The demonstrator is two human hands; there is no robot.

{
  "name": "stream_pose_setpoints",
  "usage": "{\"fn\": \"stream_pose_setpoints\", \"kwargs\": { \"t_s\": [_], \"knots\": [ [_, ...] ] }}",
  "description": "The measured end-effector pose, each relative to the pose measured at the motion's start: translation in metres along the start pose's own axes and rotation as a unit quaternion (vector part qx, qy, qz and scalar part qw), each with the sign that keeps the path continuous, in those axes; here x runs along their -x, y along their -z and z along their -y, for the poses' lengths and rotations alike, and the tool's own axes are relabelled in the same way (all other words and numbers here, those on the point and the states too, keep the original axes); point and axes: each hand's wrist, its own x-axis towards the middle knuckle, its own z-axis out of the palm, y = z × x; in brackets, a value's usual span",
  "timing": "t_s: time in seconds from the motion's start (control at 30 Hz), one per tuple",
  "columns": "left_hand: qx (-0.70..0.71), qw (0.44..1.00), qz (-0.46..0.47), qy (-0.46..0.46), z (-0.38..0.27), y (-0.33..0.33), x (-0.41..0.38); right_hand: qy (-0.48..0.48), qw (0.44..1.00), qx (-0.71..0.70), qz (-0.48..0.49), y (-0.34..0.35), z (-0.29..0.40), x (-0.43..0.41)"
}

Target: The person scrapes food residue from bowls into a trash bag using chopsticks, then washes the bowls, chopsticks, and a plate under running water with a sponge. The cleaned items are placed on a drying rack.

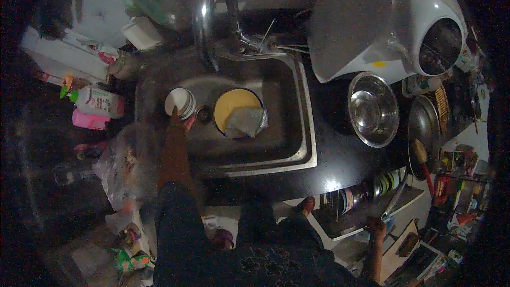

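In the steel sink (279, 143), my left hand (181, 121) grips a small stack of white bowls (179, 101), fingers at its near side, beside the drain (204, 114). Right of the drain lies a yellow dish with a dark blue rim (235, 101). A crumpled, silvery-grey sheet (245, 121), its material unclear, covers the dish's lower right part. My right hand (376, 225) is at the lower right, away from the sink, its fingers closed around the end of a long, thin metal object (396, 197). Dim light and blur hide what that object is.
A curved faucet (205, 20) arches over the sink. Right of it stand a shiny metal bowl (373, 109) and a pan (424, 127) with a brush-like, red-handled tool (420, 151). Bottles (99, 101) and a clear plastic bag (119, 167) are at the left. A rack of dishes (358, 197) lies below the counter.
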Motion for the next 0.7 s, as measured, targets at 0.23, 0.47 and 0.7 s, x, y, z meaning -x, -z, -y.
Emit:
{"fn": "stream_pose_setpoints", "kwargs": {
  "t_s": [0.23,0.47,0.7],
  "knots": [
    [0.057,0.994,0.083,-0.046,-0.013,-0.009,0.015,0.008,0.999,-0.029,-0.024,-0.028,-0.004,0.002],
    [-0.010,0.999,0.008,-0.048,-0.003,-0.012,0.017,-0.002,1.000,-0.017,-0.010,-0.045,0.031,0.012],
    [-0.127,0.978,-0.007,-0.167,-0.015,-0.058,0.054,0.055,0.994,0.089,-0.010,-0.011,-0.042,-0.021]
  ]
}}
